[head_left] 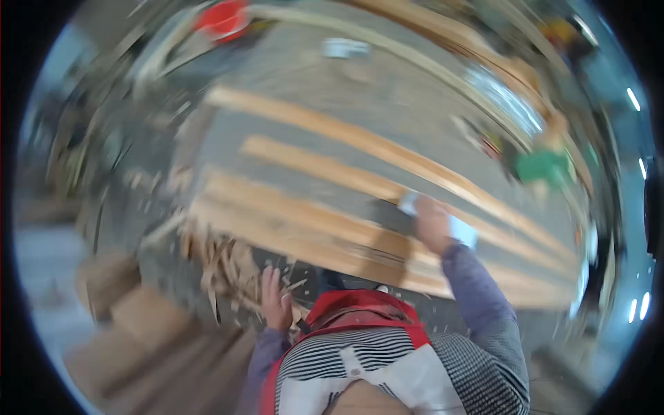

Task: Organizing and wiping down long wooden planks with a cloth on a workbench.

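My right hand (434,225) is closed over a pale oblong block (463,232), whose ends stick out on both sides of the hand. Its exact kind is lost in the blur. The block rests on or just above one of several long wooden strips (318,163) lying side by side on a grey worktop (290,86). Another strip (304,121) lies beyond it, and wider boards (277,207) lie nearer to me. My left hand (277,301) hangs low by the near edge, apart from the wood, fingers stretched out and holding nothing.
Curled wood shavings (228,270) are heaped below the near edge, left of me. Stacked wooden blocks (149,311) stand at the lower left. A red bucket (225,21) is at the far left, a small pale box (346,48) far back, a green object (543,166) at right.
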Available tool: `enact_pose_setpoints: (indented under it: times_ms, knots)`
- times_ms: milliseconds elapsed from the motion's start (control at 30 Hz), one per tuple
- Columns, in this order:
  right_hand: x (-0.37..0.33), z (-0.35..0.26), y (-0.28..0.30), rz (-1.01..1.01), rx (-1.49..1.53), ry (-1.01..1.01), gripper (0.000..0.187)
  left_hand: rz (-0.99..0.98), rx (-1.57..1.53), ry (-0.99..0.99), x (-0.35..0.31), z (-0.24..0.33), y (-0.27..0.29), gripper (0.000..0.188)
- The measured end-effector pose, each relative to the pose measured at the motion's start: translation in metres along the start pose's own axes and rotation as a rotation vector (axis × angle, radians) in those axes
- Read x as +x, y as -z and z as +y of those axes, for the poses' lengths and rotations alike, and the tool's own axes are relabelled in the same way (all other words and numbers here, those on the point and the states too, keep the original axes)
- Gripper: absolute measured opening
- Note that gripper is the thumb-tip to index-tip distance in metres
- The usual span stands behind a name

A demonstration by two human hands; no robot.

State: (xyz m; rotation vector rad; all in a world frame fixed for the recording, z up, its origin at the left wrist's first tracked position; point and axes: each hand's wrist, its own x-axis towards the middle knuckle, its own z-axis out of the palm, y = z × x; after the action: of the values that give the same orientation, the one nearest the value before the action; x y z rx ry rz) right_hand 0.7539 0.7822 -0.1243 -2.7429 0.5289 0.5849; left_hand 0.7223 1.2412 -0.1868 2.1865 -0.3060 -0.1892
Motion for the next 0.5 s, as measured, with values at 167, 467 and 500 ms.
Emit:
enact_pose_setpoints:
  times_ms: [167, 467, 500]
  knots:
    - [-0.133, -0.051, -0.098, 0.152, 0.088, 0.408, 0.060, -0.244, 0.051, -0.389, 0.011, 0.062, -0.049, 0.057]
    - [-0.311, 0.270, -0.163, 0.842, 0.279, -0.314, 0.066, -0.649, 0.230, -0.643, -0.033, 0.162, -0.175, 0.060]
    - [-0.329, 0.328, -0.180, 0.936, 0.334, -0.426, 0.063, -0.651, 0.257, -0.655, -0.036, 0.170, -0.185, 0.060]
